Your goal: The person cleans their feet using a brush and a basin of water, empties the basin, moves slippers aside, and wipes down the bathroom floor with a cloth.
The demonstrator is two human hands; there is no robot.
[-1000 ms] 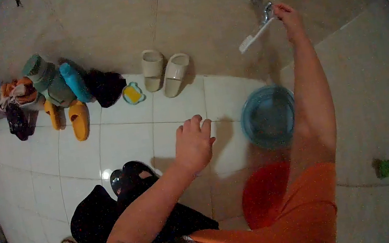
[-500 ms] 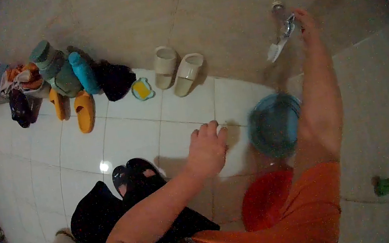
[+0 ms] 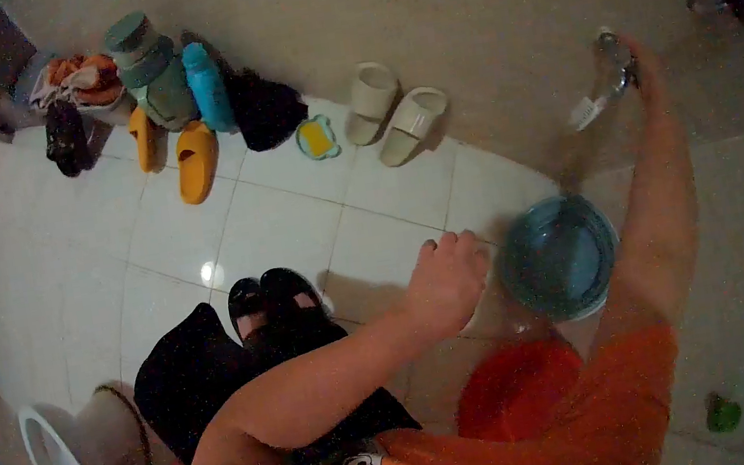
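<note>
My right hand [image 3: 641, 62] is up at the wall, its fingers around a shiny metal faucet [image 3: 620, 75]. A pale white piece [image 3: 585, 112] shows at the lower end of that faucet, too blurred to name. Below stands a round blue-grey bucket [image 3: 512, 255] on the floor; what it contains is hard to make out. Just left of the bucket's rim hangs my left hand [image 3: 452, 283], back up, fingers loosely bent and slightly apart, with nothing visible in it. Its palm is hidden.
A red basin [image 3: 520, 388] sits close in front of my body. Along the wall are beige slippers [image 3: 414, 125], a yellow slipper [image 3: 197, 162], a blue bottle [image 3: 208, 88] and a green jug [image 3: 157, 82]. A white toilet seat [image 3: 60, 462] is at lower left.
The camera view has shifted, so the floor items appear further right. My right hand stays at the faucet. My left hand has come closer to the bucket, which shows more fully.
</note>
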